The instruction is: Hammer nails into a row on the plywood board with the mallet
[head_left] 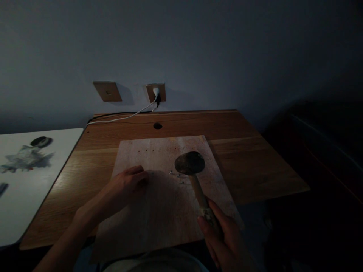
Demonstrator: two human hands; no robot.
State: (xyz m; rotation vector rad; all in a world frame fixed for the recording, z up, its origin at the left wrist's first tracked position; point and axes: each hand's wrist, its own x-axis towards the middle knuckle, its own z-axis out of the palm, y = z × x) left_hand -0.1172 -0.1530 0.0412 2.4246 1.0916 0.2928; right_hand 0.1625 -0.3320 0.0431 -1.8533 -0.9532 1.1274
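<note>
My right hand (pixel 222 236) grips the wooden handle of a dark-headed mallet (pixel 190 163). The mallet's head hangs over the right half of a pale wooden board (pixel 164 219). On the board's left half, my left hand (pixel 130 185) rests with its fingers curled and pressed together. Whatever those fingers hold, if anything, is too dark to make out. Several small nails (pixel 171 172) lie between the left hand and the mallet. Farther back, a row of small dark dots (pixel 153 150), nail heads or holes, crosses the board.
Beneath the board is a brown wooden table (pixel 244 155) with a round cable hole (pixel 157 125). A white table (pixel 25 204) at left holds a crumpled clear plastic bag (pixel 28 158) and a dark round item (pixel 40 141). Cords run to a wall outlet (pixel 162 90).
</note>
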